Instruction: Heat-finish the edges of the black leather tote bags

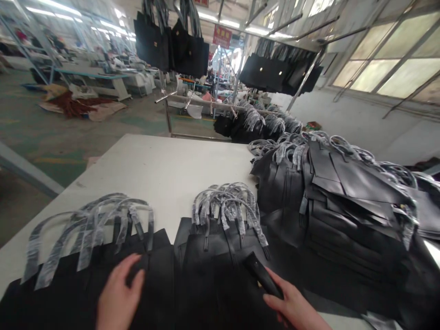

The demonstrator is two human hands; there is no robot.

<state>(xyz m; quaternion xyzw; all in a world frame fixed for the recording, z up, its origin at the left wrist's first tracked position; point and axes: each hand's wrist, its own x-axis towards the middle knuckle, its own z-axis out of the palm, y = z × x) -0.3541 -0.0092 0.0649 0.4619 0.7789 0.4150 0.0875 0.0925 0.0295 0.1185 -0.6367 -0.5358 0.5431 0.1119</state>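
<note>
Black, leather-like bags lie in a left pile (158, 275) and a middle pile (202, 270) on the near part of the pale table (147, 165), directly under the two hands. Handles (87, 243) are already fixed to the pieces in both piles and wear clear plastic wrapping. The left hand (118, 293) is over the left pile, thumb and fingers parted around a dark gap; I cannot tell whether it pinches any black material. The right hand (292, 300) is closed around a slim black tool (264, 277) above the middle pile, where a small gold-coloured spot (260, 284) shows beside it. A bigger heap (343, 224) rests to the right, its handles wrapped too, while other bags (264, 68) already hang on a metal rack (305, 80). Judging by this, the work is partway along, with much unhung; which pile is finished cannot be told. Gold-coloured fittings (280, 73) on the hanging bags are too small to show any brand. A red sign (222, 36) carries yellowish characters, too blurred to read.
</note>
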